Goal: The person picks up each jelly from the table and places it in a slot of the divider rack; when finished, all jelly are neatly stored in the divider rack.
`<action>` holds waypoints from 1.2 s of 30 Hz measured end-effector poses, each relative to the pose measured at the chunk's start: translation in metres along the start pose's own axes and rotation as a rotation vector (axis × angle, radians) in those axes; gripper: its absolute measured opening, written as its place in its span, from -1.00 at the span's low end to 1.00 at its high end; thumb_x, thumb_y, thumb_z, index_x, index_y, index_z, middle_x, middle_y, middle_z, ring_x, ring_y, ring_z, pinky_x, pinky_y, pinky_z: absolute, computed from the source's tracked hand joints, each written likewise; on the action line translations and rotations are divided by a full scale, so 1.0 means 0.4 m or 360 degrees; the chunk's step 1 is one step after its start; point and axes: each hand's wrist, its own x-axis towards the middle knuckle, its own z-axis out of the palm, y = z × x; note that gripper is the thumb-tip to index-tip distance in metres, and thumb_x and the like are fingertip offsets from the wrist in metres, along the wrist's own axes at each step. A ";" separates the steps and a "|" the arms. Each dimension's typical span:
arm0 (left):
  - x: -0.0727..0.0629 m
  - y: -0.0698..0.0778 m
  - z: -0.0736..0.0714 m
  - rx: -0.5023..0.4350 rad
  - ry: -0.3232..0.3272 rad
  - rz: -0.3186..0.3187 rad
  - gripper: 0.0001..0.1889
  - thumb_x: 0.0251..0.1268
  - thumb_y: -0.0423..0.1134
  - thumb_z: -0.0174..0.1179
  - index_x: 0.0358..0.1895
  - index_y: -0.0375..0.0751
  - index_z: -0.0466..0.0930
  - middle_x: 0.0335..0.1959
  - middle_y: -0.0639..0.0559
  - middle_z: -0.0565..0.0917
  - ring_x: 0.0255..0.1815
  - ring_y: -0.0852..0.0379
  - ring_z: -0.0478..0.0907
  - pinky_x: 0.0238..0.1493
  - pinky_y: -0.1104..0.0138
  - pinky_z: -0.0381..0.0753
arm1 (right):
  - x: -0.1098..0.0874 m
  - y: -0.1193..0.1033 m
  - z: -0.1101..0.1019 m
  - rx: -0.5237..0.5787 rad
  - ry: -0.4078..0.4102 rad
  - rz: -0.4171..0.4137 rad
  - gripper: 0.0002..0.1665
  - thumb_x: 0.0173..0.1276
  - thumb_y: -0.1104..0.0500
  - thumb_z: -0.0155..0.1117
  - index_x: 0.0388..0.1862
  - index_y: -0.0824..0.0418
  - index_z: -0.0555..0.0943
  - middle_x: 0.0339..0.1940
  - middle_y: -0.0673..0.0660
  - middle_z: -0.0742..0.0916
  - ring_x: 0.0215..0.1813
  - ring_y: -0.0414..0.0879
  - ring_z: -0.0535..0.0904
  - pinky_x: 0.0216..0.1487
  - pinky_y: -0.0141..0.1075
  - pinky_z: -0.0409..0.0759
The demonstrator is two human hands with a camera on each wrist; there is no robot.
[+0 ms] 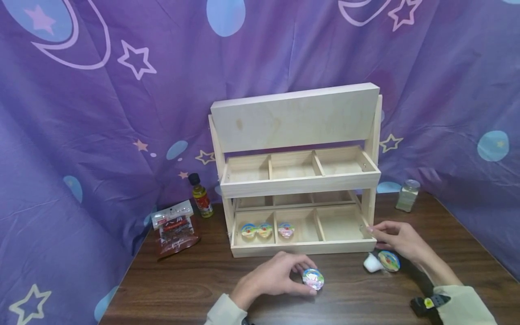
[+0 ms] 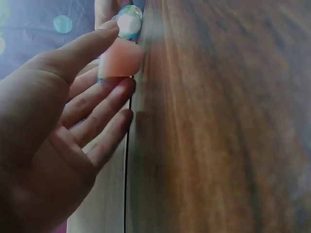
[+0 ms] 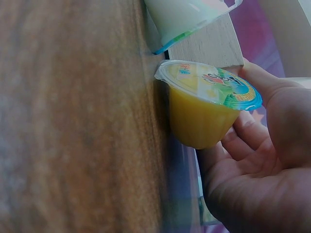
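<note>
My left hand (image 1: 280, 273) pinches a pink jelly cup (image 1: 313, 279) between thumb and fingers, in front of a wooden tiered rack (image 1: 302, 248). In the left wrist view the cup's pink body (image 2: 121, 58) shows below the thumb. At the rack's lower right front corner, my right hand (image 1: 402, 241) grips the end of the bottom tray; its fingers are partly hidden. Beside that hand, a yellow jelly cup (image 3: 201, 116) and a white jelly cup (image 1: 372, 263) lie on the table. Two yellowish cups (image 1: 248, 231) sit in the bottom tray's left compartment, a pink one (image 1: 286, 230) in the middle.
A bag of dark spice (image 1: 176, 231) and an oil bottle (image 1: 201, 198) stand left of the rack. A glass jar (image 1: 407, 196) is at the back right. Behind the dark wooden table (image 1: 162, 293) hangs a purple patterned cloth (image 1: 174, 90).
</note>
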 end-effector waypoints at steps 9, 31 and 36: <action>0.027 0.018 -0.032 -0.0015 0.0365 -0.0079 -0.46 0.30 0.10 0.55 0.27 0.04 0.67 0.03 0.22 0.82 0.02 0.43 0.70 0.15 0.51 0.70 | -0.001 0.005 -0.003 -0.0005 -0.0013 -0.0007 -0.39 0.60 -0.03 0.38 0.20 0.53 0.65 0.20 0.38 0.79 -0.06 -0.25 0.80 0.04 -0.25 0.85; 0.149 -0.059 -0.095 0.0329 0.0682 -0.0309 -0.42 0.25 0.03 0.59 0.29 -0.12 0.72 0.20 0.04 0.83 0.21 0.05 0.76 0.31 0.25 0.73 | -0.001 0.008 -0.002 0.0036 -0.0007 -0.0035 -0.42 0.59 -0.03 0.40 0.19 0.50 0.67 0.15 0.29 0.80 -0.04 -0.29 0.77 0.06 -0.25 0.85; 0.169 -0.080 -0.098 0.0298 0.0545 -0.0434 -0.41 0.26 0.04 0.59 0.30 -0.12 0.72 0.21 0.02 0.82 0.24 0.05 0.76 0.36 0.25 0.71 | 0.000 0.011 -0.002 0.0020 -0.0009 -0.0033 -0.42 0.59 -0.03 0.40 0.18 0.50 0.67 0.25 0.38 0.78 -0.03 -0.29 0.78 0.05 -0.25 0.85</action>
